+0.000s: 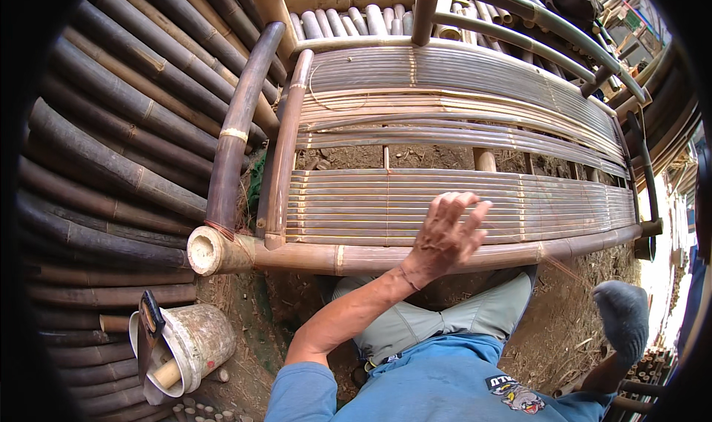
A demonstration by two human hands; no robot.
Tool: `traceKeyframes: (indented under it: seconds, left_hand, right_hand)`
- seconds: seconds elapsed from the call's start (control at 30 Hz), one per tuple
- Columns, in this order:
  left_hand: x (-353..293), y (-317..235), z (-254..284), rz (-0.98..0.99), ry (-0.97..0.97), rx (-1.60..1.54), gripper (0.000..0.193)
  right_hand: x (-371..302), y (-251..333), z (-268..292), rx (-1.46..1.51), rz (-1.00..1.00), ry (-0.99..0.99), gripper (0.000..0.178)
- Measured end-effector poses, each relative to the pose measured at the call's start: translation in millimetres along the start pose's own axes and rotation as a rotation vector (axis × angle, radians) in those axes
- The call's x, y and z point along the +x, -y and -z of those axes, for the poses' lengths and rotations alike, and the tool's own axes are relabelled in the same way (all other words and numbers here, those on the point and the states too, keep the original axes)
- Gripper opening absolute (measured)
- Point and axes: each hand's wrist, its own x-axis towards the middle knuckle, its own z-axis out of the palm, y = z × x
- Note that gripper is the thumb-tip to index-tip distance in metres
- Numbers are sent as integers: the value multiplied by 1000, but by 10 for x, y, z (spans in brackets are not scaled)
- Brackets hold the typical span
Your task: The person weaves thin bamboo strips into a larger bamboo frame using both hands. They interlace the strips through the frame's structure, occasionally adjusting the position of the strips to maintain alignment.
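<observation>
Grey knit (629, 336) covers the right hand (618, 303), held out at the person's side, well apart from the slats; whether its grip is open or closed cannot be told. Off to the left, a handsaw (153, 314) leans handle-first out of a dirty white bucket (208, 340), and a careless knock could probably spill the blade. The bare left hand (449, 233) reaches over the front bamboo rail (311, 258), its grip loosely spread and pinching nothing visible, over the near slat band (341, 207); contact cannot be confirmed. Without a glove there, a sharp slat edge could drive in a splinter if the skin slid along it. Just beyond, an open gap shows a bamboo crosspiece (484, 160) and dirt ground (437, 158); a hard sideways push might send slats straying into it. Farther across the surface (291, 147), the middle slats (415, 117) run unevenly, some touching, some apart, so squeezing them could make one ride over its neighbour. A thin loop (311, 87) lies across the left end of the far slat band (475, 73) and could snag there. Behind stands the bamboo backrest (512, 3), likely to hamper work from that side.
</observation>
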Motion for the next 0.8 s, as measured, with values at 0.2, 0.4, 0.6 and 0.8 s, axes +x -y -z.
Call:
traceKeyframes:
  seconds: [0.2,0.4,0.6,0.8]
  left_hand:
    - [-232,457,-76,89,74,155,58]
    - [133,186,-17,21,-2,295,40]
    - [-224,-552,199,-155,262,-314,19]
    - [-314,-1044,445,-249,249,-446,14]
  right_hand:
    - [-378,-1424,383,208,-339,-92,21]
    - [-601,-2637,-52,1029,-170,-545,22]
    - [773,-591,-1431,1244,-434,48,42]
    - [1667,1597,-2952,1334,-341,1007,54]
